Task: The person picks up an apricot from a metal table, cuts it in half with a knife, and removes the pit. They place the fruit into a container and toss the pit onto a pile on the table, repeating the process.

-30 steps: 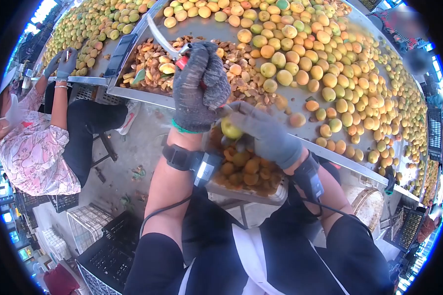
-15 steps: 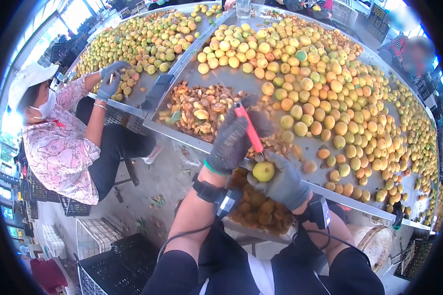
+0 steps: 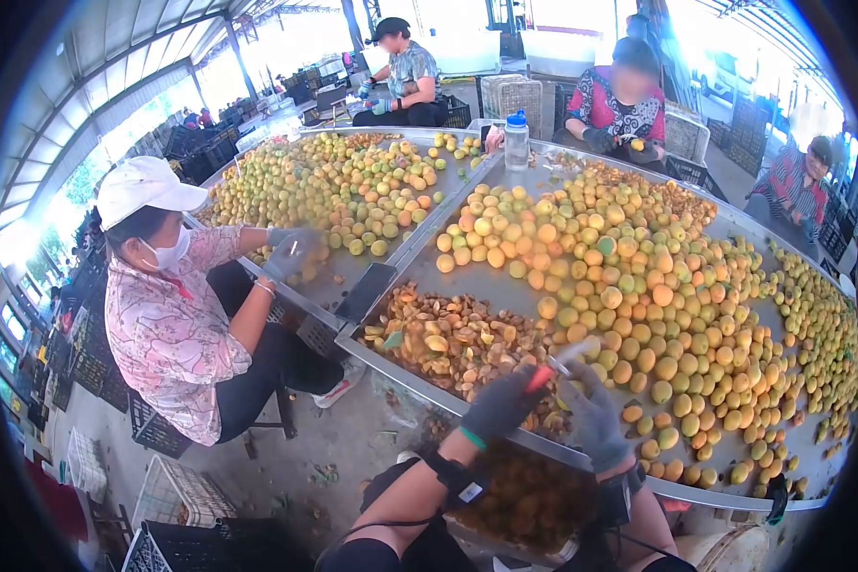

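My left hand (image 3: 499,405), in a dark glove, is closed round the red handle of a knife (image 3: 555,362), blade pointing up and away over the near edge of the table (image 3: 705,494). My right hand (image 3: 596,419), in a grey glove, is just beside it, fingers curled; I cannot tell whether it holds anything. A heap of pits (image 3: 443,341) lies at the near edge, whole apricots (image 3: 658,315) beyond. A tub of cut fruit (image 3: 529,496) sits below the edge.
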### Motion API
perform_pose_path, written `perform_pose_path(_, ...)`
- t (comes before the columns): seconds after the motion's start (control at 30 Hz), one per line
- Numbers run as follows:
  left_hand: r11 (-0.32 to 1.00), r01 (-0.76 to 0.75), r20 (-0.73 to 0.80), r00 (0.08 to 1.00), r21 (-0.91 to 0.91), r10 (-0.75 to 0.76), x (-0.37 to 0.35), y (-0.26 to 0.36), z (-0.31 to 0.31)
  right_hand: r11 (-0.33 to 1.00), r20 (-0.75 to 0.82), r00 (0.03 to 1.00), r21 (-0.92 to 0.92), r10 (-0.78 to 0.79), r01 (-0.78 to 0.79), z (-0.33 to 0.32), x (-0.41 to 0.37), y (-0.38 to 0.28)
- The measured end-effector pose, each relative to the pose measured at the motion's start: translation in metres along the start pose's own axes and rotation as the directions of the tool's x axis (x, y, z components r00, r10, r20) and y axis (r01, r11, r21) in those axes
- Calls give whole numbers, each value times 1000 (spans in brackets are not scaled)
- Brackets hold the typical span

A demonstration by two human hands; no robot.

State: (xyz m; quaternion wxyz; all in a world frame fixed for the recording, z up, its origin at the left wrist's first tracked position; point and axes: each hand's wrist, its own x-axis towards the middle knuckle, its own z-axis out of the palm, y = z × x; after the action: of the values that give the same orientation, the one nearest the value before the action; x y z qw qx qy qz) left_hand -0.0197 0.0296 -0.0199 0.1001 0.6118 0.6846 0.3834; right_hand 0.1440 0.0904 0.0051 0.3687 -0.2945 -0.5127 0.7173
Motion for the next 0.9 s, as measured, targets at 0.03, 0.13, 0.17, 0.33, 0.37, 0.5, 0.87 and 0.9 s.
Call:
perform_pose_path(0.03,999,47,169,985,-25,-42,-3,5,0,978,11,990,-158,-138,138,-5,3,6)
perform_pose_path(0.13,987,38,265,964,-155,5,-8,18,-2,967,16,987,-197,-161,161,-12,0,3)
perform_pose_path(0.17,973,-25,265,960,-228,87,-9,12,2,995,8,998,-83,-60,60,-14,-1,-1)
perform_pose_path(0.33,469,593,645,761,-654,-63,-2,34,-33,796,112,951,-524,-289,304,-32,2,19)
perform_pose_path(0.37,453,579,607,788,-677,-101,-2,28,-27,992,35,992,-12,-122,122,-32,9,28)
perform_pose_path(0.5,426,490,400,870,-760,-288,-6,7,-11,947,-51,964,182,-262,267,-18,6,12)
perform_pose_path(0.87,459,472,438,880,-753,-186,-10,39,-20,768,120,967,633,-224,99,-25,3,-2)
perform_pose_path(0.9,560,403,378,911,-724,-167,-12,39,-18,910,58,951,315,-303,271,-26,2,-1)
